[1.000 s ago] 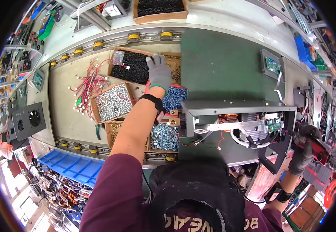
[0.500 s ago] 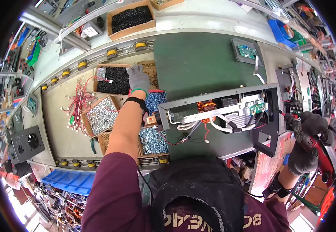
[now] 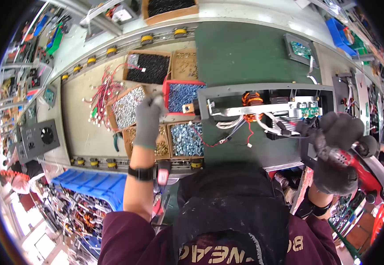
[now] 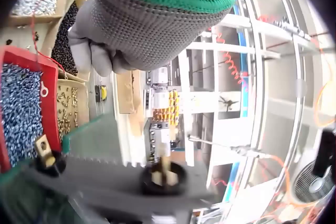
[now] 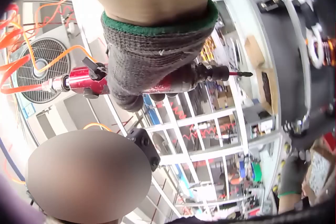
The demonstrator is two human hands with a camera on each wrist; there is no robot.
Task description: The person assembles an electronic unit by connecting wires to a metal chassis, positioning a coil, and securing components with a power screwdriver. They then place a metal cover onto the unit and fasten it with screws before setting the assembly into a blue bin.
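Observation:
My gloved left hand (image 3: 148, 123) is over the screw boxes, between the silver screw box (image 3: 129, 106) and the red bin of blue screws (image 3: 182, 95). Its fingers (image 4: 100, 58) are curled in the left wrist view; I cannot tell whether anything is inside them. In a dark glove, my right hand (image 3: 340, 132) grips a red air screwdriver (image 5: 86, 79). The bit (image 5: 241, 74) sticks out past the hand. In the head view the tool overlaps the right end of a grey metal chassis (image 3: 269, 88), which holds a copper coil (image 3: 252, 106), white cables and a green board (image 3: 309, 110).
Black screws (image 3: 150, 68) and brass screws (image 3: 185, 66) fill boxes farther back. Red wires with white plugs (image 3: 101, 101) lie left, near pliers (image 3: 116, 141). Silvery-blue fasteners (image 3: 186, 140) sit by the front rail. A circuit board in a tray (image 3: 300, 49) lies back right.
My left hand has drawn back toward me from the black and brass screw boxes, its fingers curling. The right hand has brought the screwdriver left, up to the chassis's right end. The head view shifted.

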